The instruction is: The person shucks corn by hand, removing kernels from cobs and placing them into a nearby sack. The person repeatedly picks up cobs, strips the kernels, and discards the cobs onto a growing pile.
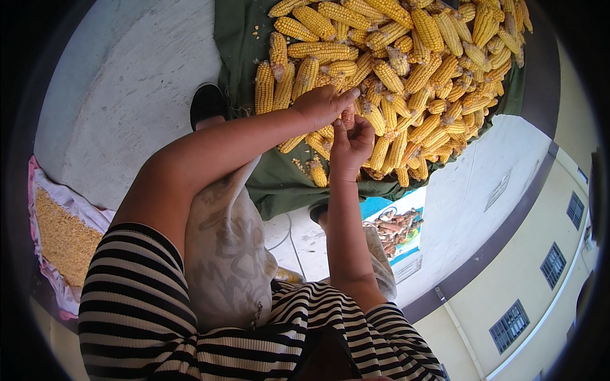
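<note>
Between my two hands is a reddish-brown corn cob (349, 117), bare of kernels on the side that shows. My right hand (351, 150) grips its near end between thumb and curled fingers. Across the far end lies my left hand (320, 107), thumb stretched out to the right; its fingers are mostly hidden. Directly below and beyond both hands spreads a heap of yellow corn ears (419, 90) on a dark green cloth (271, 183). A short ear (316, 172) and some loose kernels (299, 165) lie close to my right wrist.
Stripped cobs (395, 231) are piled on a printed blue and white sheet (411, 247) to the right. At far left, a pink-edged cloth (50, 183) holds loose kernels (66, 233). My shoe (208, 104) rests by the green cloth's left edge. A wall with barred windows (509, 326) stands right.
</note>
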Available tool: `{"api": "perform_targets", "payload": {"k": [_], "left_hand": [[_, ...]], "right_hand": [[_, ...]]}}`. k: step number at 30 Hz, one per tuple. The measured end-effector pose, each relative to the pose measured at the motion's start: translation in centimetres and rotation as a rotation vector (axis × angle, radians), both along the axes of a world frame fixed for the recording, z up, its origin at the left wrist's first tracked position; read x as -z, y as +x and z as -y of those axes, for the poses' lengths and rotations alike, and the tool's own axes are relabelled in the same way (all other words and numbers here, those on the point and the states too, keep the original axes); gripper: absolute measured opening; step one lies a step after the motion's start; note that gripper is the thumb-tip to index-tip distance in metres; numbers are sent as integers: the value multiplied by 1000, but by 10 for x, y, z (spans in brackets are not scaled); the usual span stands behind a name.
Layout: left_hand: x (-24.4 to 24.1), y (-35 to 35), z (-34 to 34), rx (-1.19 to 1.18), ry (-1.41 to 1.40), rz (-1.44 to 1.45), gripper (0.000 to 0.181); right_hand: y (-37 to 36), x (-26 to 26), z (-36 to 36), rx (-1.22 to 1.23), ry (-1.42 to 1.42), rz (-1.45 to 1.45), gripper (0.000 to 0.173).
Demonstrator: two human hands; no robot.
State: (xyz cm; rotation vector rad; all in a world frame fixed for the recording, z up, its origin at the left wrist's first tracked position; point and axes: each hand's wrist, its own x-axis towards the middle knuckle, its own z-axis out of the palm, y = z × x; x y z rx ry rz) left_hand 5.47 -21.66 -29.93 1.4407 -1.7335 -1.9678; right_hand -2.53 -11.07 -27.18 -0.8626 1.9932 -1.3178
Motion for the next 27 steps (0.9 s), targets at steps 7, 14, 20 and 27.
{"api": "perform_targets", "payload": {"k": [7,14,20,27], "left_hand": [[-16,6,-1,-51,82,-146,57],[1,-2,-10,-182,-18,-229,43],[-13,-8,-10,-329,326,-397,31],[38,-14,-10,-389,-215,-481,23]], "right_hand": [[15,-14,8,59,71,347,17],[3,-28,9,109,82,783,25],[-21,-16,4,200,-25,1446,28],[-30,-10,2,203,-17,1414,28]]}}
